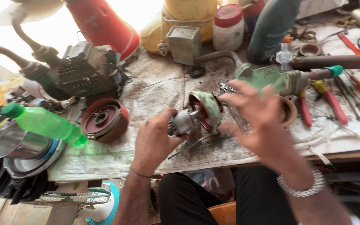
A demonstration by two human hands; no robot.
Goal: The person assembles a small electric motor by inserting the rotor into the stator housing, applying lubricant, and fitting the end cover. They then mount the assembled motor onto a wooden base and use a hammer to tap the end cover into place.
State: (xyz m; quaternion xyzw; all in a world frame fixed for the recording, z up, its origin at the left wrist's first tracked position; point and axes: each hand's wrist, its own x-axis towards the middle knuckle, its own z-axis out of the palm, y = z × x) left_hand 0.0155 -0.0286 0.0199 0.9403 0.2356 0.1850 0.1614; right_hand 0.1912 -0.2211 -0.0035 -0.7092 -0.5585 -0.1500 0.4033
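Head view: left hand (155,135) is wrapped around a small grey metal motor part (181,123), fingers curled tight on it, holding it just above the bench. A green-and-red end cap (207,109) sits on the shaft end of that part, tilted, facing the right hand. Right hand (257,118) is spread wide open, fingers splayed, holding nothing; it's motion-blurred, fingertips close to the cap's edge, and I can't tell whether they touch it.

Risks as I see them:
- One-handed hold on a greasy part, over a dirty paper-covered bench (163,87). A slip seems likely if the cap gets knocked sideways.
- The cap looks cocked on the shaft. Pushed at that angle, it could bind or pop off.
- The open hand is moving fast next to a wrench (229,88) and the green housing (267,77) right behind it; it could snag a knuckle.
- The red round casing (104,119) and the lying green bottle (44,123) sit near the bench's left side; an elbow bump could roll the bottle off.
- The red-handled pliers (319,104) lie near the right wrist and could be swept off.
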